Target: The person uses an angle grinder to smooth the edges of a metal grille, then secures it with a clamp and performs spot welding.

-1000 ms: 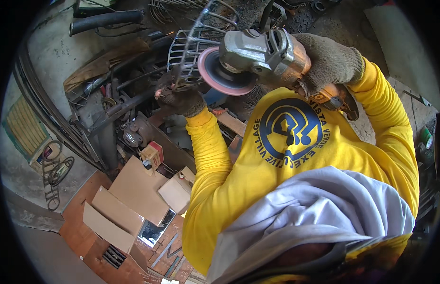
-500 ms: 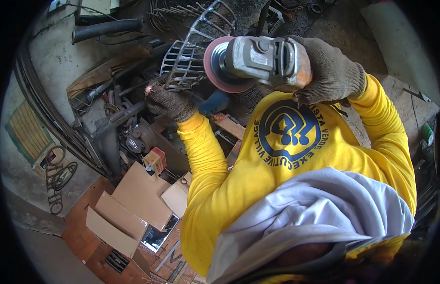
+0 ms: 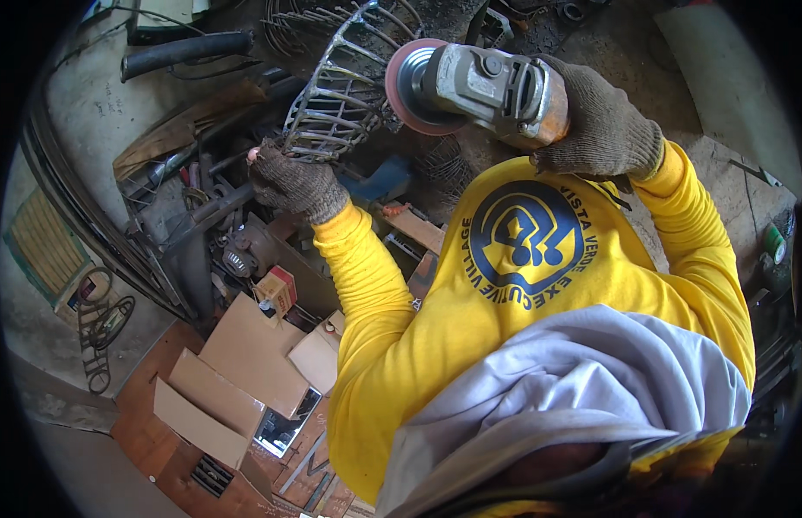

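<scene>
An angle grinder with a grey head is gripped in my gloved right hand, whose fingers wrap round its body. Its reddish disc faces the grate, right beside the bars; whether it touches them I cannot tell. My left hand, in a brown knitted glove with a bare fingertip showing, is closed on the lower end of a curved metal grate. This grate has several thin bars joined to a longer rib and is tilted upward, away from me.
Opened cardboard boxes lie at the lower left, near a small red-and-tan box. A bench grinder-like machine sits below my left hand. A dark pipe lies at the upper left. A green can stands at the far right.
The grinder has shifted slightly up and its disc to the right, off the bars it overlapped in view. My left hand and the grate have moved a little left and up, and the grate has turned.
</scene>
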Demonstrator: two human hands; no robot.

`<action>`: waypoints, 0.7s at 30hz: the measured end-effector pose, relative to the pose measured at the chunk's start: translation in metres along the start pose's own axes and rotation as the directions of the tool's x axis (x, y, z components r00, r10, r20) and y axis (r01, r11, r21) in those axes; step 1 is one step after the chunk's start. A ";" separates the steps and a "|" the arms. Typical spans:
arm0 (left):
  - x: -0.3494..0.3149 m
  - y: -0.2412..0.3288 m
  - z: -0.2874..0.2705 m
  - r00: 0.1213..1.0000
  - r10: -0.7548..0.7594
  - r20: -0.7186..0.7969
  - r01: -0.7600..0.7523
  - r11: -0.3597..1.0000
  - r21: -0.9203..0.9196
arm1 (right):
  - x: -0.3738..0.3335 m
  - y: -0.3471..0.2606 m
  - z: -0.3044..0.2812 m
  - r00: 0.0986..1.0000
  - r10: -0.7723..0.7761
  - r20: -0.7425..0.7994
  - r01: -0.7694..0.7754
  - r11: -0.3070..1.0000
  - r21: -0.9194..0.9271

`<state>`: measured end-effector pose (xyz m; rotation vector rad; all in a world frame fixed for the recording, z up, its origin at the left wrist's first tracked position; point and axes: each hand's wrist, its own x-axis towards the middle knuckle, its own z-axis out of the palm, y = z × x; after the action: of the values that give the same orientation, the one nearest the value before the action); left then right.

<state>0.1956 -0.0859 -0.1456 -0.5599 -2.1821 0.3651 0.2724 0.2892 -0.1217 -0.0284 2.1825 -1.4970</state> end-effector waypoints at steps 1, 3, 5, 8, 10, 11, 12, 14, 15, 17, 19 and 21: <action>0.005 0.002 -0.003 1.000 0.012 0.010 -0.013 0.999 0.031 | 0.000 0.000 0.001 1.000 0.000 0.002 0.000 1.000 0.006; 0.007 0.003 -0.004 0.999 0.025 0.022 -0.026 0.998 0.062 | 0.000 0.001 0.004 1.000 -0.010 -0.007 0.010 1.000 0.019; 0.002 -0.002 0.003 1.000 0.026 -0.006 -0.026 0.999 0.020 | 0.000 0.002 0.003 1.000 -0.019 -0.025 0.020 0.999 0.026; -0.014 -0.014 0.013 0.999 -0.034 0.008 0.035 0.995 -0.090 | 0.002 0.001 0.003 0.999 0.008 -0.032 -0.010 0.997 -0.075; -0.011 -0.010 0.011 1.000 -0.024 0.007 0.025 0.996 -0.081 | 0.002 -0.003 0.003 0.999 0.021 -0.040 -0.022 0.999 -0.028; -0.006 -0.007 0.008 1.000 -0.011 0.003 0.011 0.998 -0.059 | 0.002 -0.003 0.003 0.999 0.022 -0.040 -0.023 0.999 -0.031; -0.001 -0.004 0.005 1.000 0.002 -0.001 -0.003 0.999 -0.037 | 0.002 -0.003 0.004 0.999 0.001 -0.036 -0.001 1.000 0.009; 0.003 -0.002 0.004 0.999 0.043 -0.002 -0.043 0.999 0.009 | 0.004 -0.001 0.005 0.999 -0.018 -0.036 0.019 0.999 0.045; 0.004 -0.001 0.003 0.998 0.056 -0.002 -0.056 0.998 0.023 | 0.006 0.000 0.005 0.998 -0.038 -0.042 0.039 0.999 0.037; 0.005 -0.002 0.004 0.998 0.036 -0.058 -0.039 0.998 -0.053 | 0.009 -0.006 0.004 0.997 -0.058 -0.050 0.060 0.998 0.028; 0.000 -0.007 0.009 0.998 0.027 -0.059 -0.032 0.995 -0.090 | 0.010 -0.014 0.000 0.993 -0.069 -0.094 0.064 0.997 -0.051; -0.006 -0.009 0.012 0.998 0.017 -0.057 -0.024 0.991 -0.128 | 0.014 -0.023 -0.004 0.991 -0.097 -0.096 0.091 0.994 -0.064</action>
<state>0.1873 -0.0979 -0.1528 -0.6563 -2.1576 0.2179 0.2533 0.2796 -0.1059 -0.0798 2.3338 -1.5140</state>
